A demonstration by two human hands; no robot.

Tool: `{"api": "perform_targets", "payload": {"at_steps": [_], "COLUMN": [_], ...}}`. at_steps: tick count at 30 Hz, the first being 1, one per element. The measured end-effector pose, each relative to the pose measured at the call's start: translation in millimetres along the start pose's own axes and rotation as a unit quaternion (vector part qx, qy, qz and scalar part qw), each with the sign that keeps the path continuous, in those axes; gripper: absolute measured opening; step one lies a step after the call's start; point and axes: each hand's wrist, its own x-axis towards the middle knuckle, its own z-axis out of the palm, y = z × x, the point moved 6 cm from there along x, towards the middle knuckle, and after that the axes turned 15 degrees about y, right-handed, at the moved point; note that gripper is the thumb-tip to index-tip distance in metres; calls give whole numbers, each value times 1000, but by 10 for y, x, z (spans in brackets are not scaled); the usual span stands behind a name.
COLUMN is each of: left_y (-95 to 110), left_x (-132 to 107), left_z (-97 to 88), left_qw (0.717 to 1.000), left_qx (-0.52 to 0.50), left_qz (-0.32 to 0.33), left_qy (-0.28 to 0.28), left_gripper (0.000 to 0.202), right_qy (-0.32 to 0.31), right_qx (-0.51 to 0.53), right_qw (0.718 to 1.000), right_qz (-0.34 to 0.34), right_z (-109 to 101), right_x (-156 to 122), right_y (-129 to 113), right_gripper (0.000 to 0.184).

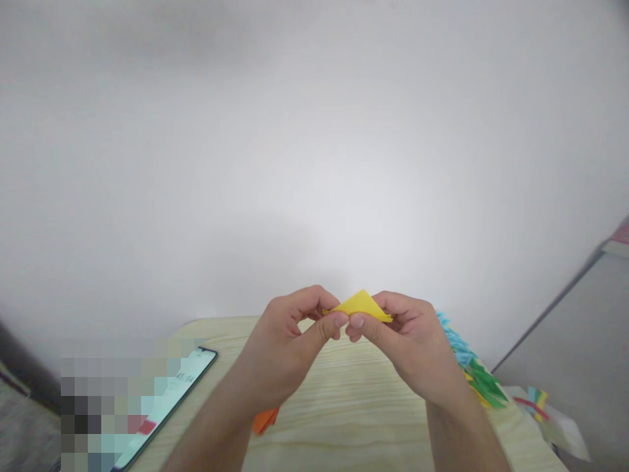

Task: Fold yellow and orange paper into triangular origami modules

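Note:
Both of my hands are raised above a light wooden table (pixel 344 393) and pinch one small yellow paper piece (pixel 361 303) folded into a triangle. My left hand (pixel 289 341) grips its left end between thumb and curled fingers. My right hand (pixel 403 337) grips the right end the same way, and the two thumbs nearly touch below the fold. An orange folded paper (pixel 265 419) lies on the table under my left forearm, partly hidden.
A phone (pixel 171 400) with a lit screen lies at the table's left edge. A chain of blue, green and yellow folded paper pieces (pixel 474 370) runs along the right edge. More coloured paper strips (pixel 535 401) lie lower at the right. A white wall stands behind.

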Motion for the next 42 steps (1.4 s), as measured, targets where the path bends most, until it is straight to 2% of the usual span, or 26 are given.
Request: {"api": "perform_targets", "payload": {"at_steps": [6, 17, 20, 24, 42], "left_y": [-46, 7, 1, 0, 66], "left_x": [21, 42, 44, 58, 69], "left_z": [-44, -218, -249, -251, -235], "left_qw": [1000, 996, 996, 995, 994], "left_qx": [9, 69, 75, 78, 58], "left_qz": [-22, 14, 12, 9, 20], "left_qy": [10, 52, 56, 58, 90], "left_gripper": [14, 16, 22, 25, 25], "right_qy": [14, 12, 16, 21, 35], "right_qx": [-17, 7, -20, -46, -7], "right_qw": [1000, 1000, 1000, 999, 999], "right_qz": [-17, 15, 4, -1, -18], "right_z": [-60, -171, -203, -210, -211], "right_x": [3, 59, 56, 59, 81], "right_y": [-12, 62, 56, 61, 67], "right_gripper": [22, 23, 25, 26, 24]}}
